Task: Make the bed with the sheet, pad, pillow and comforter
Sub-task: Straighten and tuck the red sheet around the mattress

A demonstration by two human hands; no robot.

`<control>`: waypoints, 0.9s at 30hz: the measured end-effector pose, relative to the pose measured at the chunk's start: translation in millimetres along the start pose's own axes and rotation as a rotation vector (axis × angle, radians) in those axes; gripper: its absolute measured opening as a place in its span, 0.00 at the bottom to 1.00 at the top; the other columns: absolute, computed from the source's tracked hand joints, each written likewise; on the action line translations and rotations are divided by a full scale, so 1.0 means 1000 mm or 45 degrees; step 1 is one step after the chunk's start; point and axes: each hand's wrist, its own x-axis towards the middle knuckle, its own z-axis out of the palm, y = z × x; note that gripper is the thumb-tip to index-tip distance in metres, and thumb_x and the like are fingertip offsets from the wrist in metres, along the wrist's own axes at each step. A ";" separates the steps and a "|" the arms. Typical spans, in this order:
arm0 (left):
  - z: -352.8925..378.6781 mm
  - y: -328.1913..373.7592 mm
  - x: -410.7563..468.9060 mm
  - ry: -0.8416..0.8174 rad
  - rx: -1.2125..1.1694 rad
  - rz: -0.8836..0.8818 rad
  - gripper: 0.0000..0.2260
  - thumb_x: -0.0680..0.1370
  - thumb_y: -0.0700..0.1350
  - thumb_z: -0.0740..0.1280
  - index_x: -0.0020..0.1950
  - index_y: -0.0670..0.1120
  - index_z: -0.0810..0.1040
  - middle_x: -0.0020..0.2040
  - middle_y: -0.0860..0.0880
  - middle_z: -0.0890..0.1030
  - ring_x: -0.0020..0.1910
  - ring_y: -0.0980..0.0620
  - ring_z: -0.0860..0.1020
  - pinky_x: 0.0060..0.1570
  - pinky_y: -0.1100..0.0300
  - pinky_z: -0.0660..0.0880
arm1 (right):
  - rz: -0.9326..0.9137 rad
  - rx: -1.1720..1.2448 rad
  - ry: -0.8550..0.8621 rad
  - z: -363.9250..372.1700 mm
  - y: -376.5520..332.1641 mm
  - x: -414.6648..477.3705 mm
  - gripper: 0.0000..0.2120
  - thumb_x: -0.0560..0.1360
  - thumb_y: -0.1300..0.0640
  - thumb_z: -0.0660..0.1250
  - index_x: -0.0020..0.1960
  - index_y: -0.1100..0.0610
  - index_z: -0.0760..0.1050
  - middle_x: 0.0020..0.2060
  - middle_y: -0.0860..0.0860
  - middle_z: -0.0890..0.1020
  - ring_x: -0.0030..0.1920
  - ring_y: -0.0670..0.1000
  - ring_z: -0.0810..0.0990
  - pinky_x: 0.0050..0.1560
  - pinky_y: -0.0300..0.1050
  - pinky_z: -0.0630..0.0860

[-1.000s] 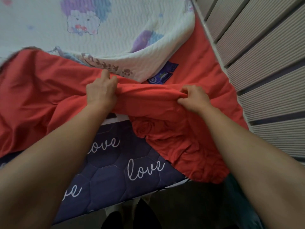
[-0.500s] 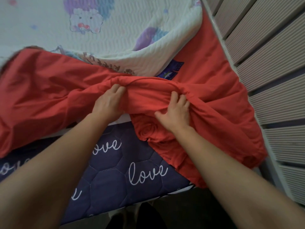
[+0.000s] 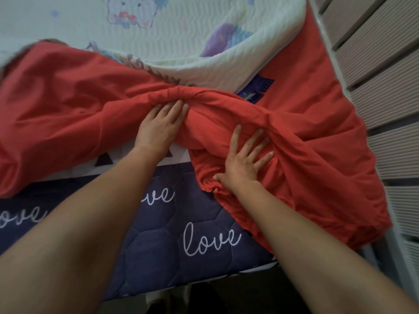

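Note:
A red sheet (image 3: pixel 63 105) lies bunched across the mattress corner, hanging over the dark blue quilted mattress side (image 3: pixel 158 245) printed with "love". A white quilted pad (image 3: pixel 186 35) with cartoon prints lies on the bed beyond it, its edge curled up. My left hand (image 3: pixel 158 128) lies flat with straight fingers pressing under a rolled fold of the sheet. My right hand (image 3: pixel 244 159) is spread flat, fingers splayed, pressing the sheet against the mattress corner.
A ribbed beige wall panel (image 3: pixel 381 91) runs close along the bed's right side. A blue label (image 3: pixel 258 89) shows by the pad's edge. Dark floor (image 3: pixel 226 298) lies below the mattress.
Both hands let go of the gripped sheet fold and now lie flat on it. The right hand moved left and down toward the mattress corner; the view shifted left.

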 end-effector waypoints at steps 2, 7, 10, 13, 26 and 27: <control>-0.002 -0.003 0.006 0.052 -0.059 0.025 0.25 0.78 0.38 0.52 0.76 0.43 0.58 0.75 0.43 0.62 0.72 0.44 0.65 0.71 0.49 0.59 | -0.022 -0.017 0.007 0.002 0.002 -0.005 0.74 0.54 0.32 0.76 0.72 0.55 0.22 0.71 0.72 0.35 0.71 0.75 0.39 0.65 0.78 0.44; -0.020 -0.013 0.015 -0.072 -0.109 0.010 0.25 0.81 0.38 0.55 0.77 0.49 0.57 0.75 0.50 0.61 0.69 0.46 0.68 0.55 0.48 0.73 | -0.274 -0.016 -0.067 0.007 0.002 -0.030 0.69 0.56 0.26 0.69 0.74 0.52 0.25 0.70 0.68 0.29 0.71 0.72 0.30 0.63 0.78 0.40; -0.029 -0.012 0.017 -0.122 -0.075 -0.008 0.25 0.80 0.39 0.56 0.77 0.51 0.57 0.74 0.51 0.62 0.65 0.44 0.72 0.46 0.48 0.74 | -0.371 -0.139 -0.170 0.008 0.001 -0.039 0.63 0.58 0.30 0.72 0.77 0.49 0.37 0.70 0.67 0.27 0.70 0.72 0.28 0.63 0.79 0.40; -0.028 -0.013 0.014 -0.149 -0.067 -0.009 0.26 0.80 0.39 0.57 0.77 0.52 0.56 0.75 0.52 0.60 0.66 0.44 0.71 0.48 0.47 0.74 | -0.387 -0.200 -0.046 0.009 0.004 -0.038 0.20 0.70 0.46 0.68 0.59 0.51 0.70 0.74 0.67 0.37 0.73 0.73 0.41 0.65 0.79 0.49; -0.040 -0.017 -0.005 -0.246 -0.243 0.027 0.47 0.66 0.48 0.77 0.78 0.50 0.54 0.77 0.51 0.56 0.70 0.44 0.67 0.61 0.49 0.71 | -0.088 1.364 0.476 -0.089 0.011 -0.016 0.08 0.72 0.67 0.55 0.46 0.58 0.69 0.36 0.46 0.72 0.37 0.42 0.69 0.43 0.41 0.66; -0.044 -0.014 -0.007 -0.261 -0.244 0.016 0.49 0.64 0.51 0.79 0.78 0.49 0.54 0.76 0.50 0.57 0.70 0.44 0.66 0.62 0.50 0.69 | -0.104 1.448 0.510 -0.099 0.010 -0.014 0.08 0.73 0.67 0.56 0.45 0.56 0.69 0.35 0.45 0.71 0.35 0.40 0.68 0.42 0.39 0.66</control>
